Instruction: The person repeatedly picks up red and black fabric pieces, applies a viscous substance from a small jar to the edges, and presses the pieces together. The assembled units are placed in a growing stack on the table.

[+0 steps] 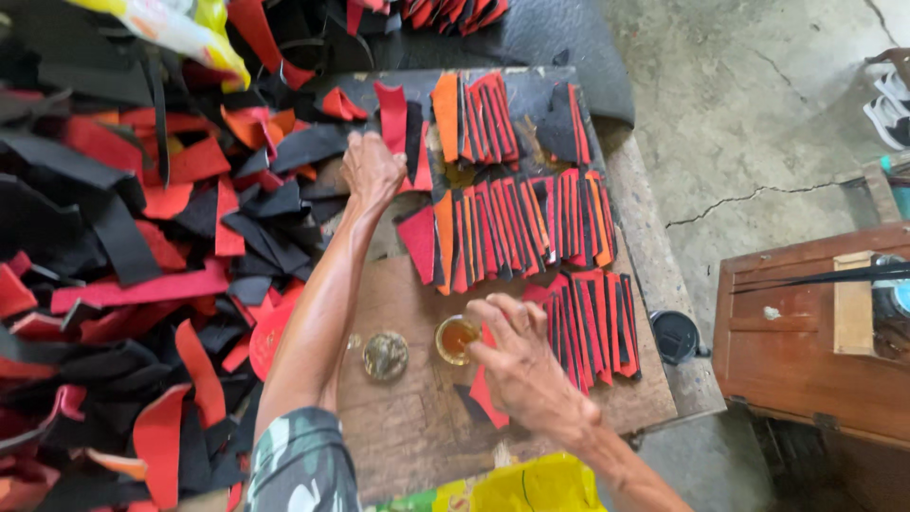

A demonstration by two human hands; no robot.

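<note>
The right hand (517, 365) hovered over the open tin of amber glue (457, 338) on the wooden worktop (417, 427), fingers pinched, whether on a brush I could not tell. Beyond the tin, the left hand (372, 171) clenched a red strip (391, 116). A careless nudge could tip glue onto the laid-out rows of pieces (531, 228) just beside the tin (its lid (386, 356) lay off).

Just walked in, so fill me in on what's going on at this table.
A person works at a wooden board covered with red, orange and black cut fabric pieces. The left hand reaches to the edge of a big loose heap of pieces. The right hand is at a small open tin of amber glue, over a red piece. The tin's lid lies beside it. Overlapping rows of pieces are laid out across the board.
</note>
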